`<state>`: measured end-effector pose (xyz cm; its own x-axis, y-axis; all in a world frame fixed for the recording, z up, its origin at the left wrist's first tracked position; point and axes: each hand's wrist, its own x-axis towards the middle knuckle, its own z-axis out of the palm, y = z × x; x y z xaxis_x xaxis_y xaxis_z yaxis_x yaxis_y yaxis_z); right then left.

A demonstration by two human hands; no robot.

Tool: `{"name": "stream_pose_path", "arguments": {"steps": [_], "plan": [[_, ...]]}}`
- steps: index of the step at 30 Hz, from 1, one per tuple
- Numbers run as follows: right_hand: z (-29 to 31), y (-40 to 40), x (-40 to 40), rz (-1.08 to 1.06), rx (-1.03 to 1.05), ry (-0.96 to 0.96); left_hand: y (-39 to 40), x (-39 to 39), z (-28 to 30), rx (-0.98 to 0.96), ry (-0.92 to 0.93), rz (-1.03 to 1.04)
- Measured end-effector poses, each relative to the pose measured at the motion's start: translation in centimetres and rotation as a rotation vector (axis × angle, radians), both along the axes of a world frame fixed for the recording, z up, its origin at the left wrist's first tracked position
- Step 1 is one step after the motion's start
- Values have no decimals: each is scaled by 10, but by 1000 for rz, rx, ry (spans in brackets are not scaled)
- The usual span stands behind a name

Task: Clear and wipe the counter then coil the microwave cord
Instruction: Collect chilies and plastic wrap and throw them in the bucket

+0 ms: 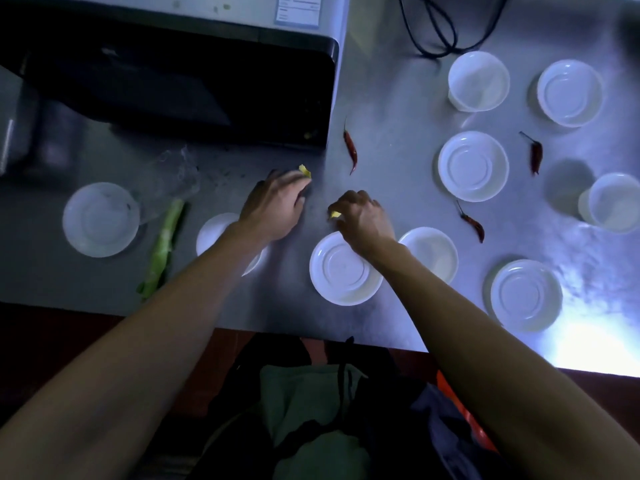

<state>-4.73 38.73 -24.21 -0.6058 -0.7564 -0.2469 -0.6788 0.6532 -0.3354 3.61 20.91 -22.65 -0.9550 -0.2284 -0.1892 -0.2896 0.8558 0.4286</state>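
Basically, clearing is barely started.
Hands: left hand [273, 209] pinches a yellow scrap [305, 171]; right hand [363, 220] pinches a second yellow scrap [334, 214], both just above the desk [391, 109].
Left on desk: white dishes [473, 165], three dried chilies [350, 148], green stalk [162, 247].
Wiping: not begun, no cloth visible.
Cord [429, 29]: loose, uncoiled, right of the microwave [180, 74].

Microwave [194, 74] at the counter's [391, 109] back left — cord [429, 32] to its right, saucers [473, 166] in front.
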Motion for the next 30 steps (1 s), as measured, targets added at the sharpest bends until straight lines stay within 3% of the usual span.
{"name": "stream_pose_path", "arguments": {"steps": [13, 30], "plan": [[-3, -12, -6, -216, 15, -56, -19, -32, -21, -93, -59, -137], [3, -9, 11, -415, -68, -83, -17, -43, -35, -91, -47, -106]]}}
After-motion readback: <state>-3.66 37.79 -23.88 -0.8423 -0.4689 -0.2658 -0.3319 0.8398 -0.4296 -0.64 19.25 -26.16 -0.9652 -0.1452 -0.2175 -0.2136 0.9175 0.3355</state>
